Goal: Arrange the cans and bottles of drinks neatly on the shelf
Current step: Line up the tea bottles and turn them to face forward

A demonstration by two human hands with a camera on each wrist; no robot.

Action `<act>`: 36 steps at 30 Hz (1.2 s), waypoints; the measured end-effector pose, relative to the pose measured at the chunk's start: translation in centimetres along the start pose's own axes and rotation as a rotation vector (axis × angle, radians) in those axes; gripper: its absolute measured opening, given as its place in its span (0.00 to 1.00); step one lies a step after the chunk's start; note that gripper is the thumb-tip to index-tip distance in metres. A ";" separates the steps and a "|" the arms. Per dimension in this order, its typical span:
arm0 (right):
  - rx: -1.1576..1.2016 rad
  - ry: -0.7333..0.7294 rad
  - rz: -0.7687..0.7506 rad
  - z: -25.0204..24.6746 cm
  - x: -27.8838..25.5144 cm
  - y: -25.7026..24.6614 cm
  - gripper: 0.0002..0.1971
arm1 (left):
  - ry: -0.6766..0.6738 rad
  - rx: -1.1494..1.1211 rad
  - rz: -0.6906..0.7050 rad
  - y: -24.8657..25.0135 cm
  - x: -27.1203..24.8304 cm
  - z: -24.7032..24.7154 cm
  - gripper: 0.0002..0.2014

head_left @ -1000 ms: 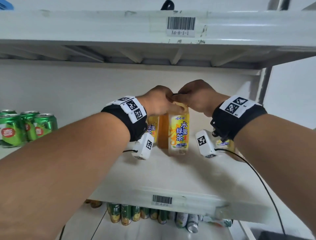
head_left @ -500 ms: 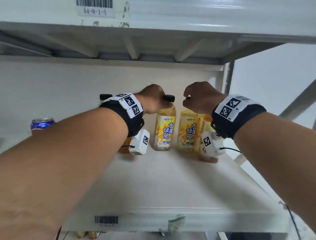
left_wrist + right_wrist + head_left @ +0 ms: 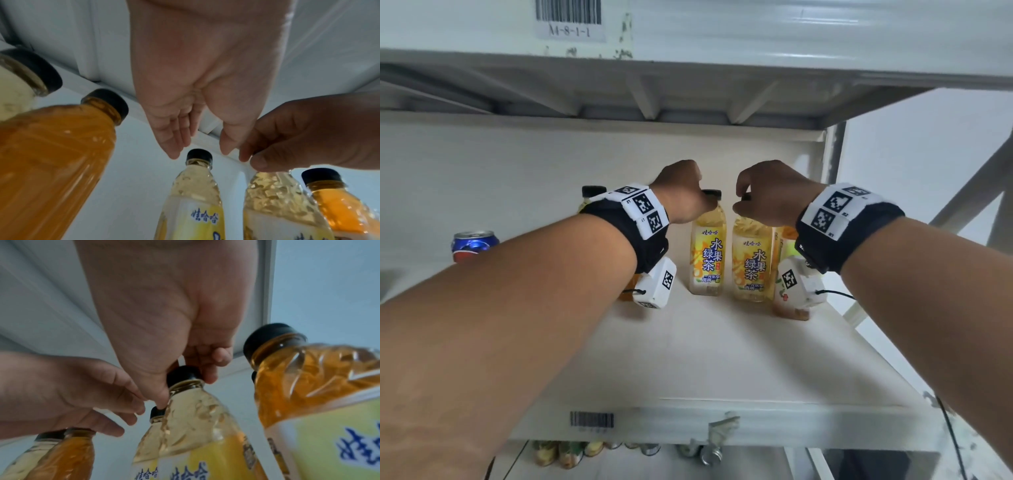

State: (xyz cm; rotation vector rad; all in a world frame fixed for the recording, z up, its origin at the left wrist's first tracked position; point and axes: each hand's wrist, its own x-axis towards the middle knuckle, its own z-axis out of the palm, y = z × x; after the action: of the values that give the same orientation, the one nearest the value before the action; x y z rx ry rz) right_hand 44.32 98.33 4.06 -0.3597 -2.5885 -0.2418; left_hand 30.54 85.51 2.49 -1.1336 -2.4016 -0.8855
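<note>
Two yellow-labelled green tea bottles stand side by side at the back of the shelf (image 3: 688, 359). My left hand (image 3: 685, 195) hovers over the left bottle (image 3: 707, 263). In the left wrist view its fingers (image 3: 174, 146) are straight, just above the black cap (image 3: 199, 155) and apart from it. My right hand (image 3: 767, 198) pinches the black cap (image 3: 182, 375) of the right bottle (image 3: 751, 267) between thumb and fingers. That bottle stands upright on the shelf.
An orange drink bottle (image 3: 787, 240) stands right of the pair, by the shelf's upright post (image 3: 832, 154). Another orange bottle (image 3: 51, 162) and a pale one (image 3: 16, 81) stand to the left. A blue cola can (image 3: 474, 245) sits far left. Several cans (image 3: 571, 452) lie on the shelf below.
A second ago both hands met over one bottle top; they have drawn apart, and the two tea bottles now stand separated. The head view has swung right, off the green cans.
</note>
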 end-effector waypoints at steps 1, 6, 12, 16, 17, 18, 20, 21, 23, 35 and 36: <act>-0.009 0.009 -0.031 -0.1 -0.4 -0.4 0.11 | 0.007 -0.030 0.015 0.1 -0.6 -0.6 0.29; -0.024 0.069 -0.066 -1.4 -2.6 -3.0 0.11 | -0.194 -0.046 0.122 0.2 -4.6 -3.1 0.26; 0.085 0.204 -0.066 -3.8 -4.6 -8.9 0.12 | -0.386 -0.138 0.133 -2.1 -10.0 -5.5 0.31; 0.243 0.320 -0.094 -4.4 -6.2 -13.7 0.10 | -0.416 -0.297 0.128 -4.9 -13.7 -7.4 0.22; 0.299 0.350 -0.076 -4.3 -6.7 -14.6 0.10 | -0.397 -0.336 0.120 -5.5 -14.3 -7.9 0.23; 0.365 0.376 -0.044 -4.1 -7.2 -15.3 0.11 | -0.371 -0.353 0.114 -6.2 -15.0 -8.3 0.24; 0.537 0.396 0.067 -3.1 -8.2 -16.9 0.19 | -0.348 -0.375 0.107 -7.6 -16.2 -9.1 0.24; 0.630 0.378 0.138 -2.4 -8.8 -17.7 0.23 | -0.356 -0.406 0.102 -8.4 -16.9 -9.2 0.22; 0.815 0.308 0.251 -0.7 -9.9 -19.0 0.27 | -0.370 -0.492 0.083 -9.5 -17.9 -9.1 0.18; 1.154 0.184 0.448 8.9 -15.7 -21.6 0.36 | -0.367 -0.731 -0.041 -14.3 -23.2 -4.4 0.33; 1.121 0.197 0.450 9.0 -15.9 -21.6 0.37 | -0.366 -0.732 -0.052 -14.7 -23.7 -3.7 0.32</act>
State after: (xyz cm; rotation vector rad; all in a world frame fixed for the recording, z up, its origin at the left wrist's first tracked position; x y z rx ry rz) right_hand 46.92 76.65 -13.99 -0.4255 -1.9754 1.1986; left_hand 33.95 62.45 -13.23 -1.5973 -2.4437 -1.8033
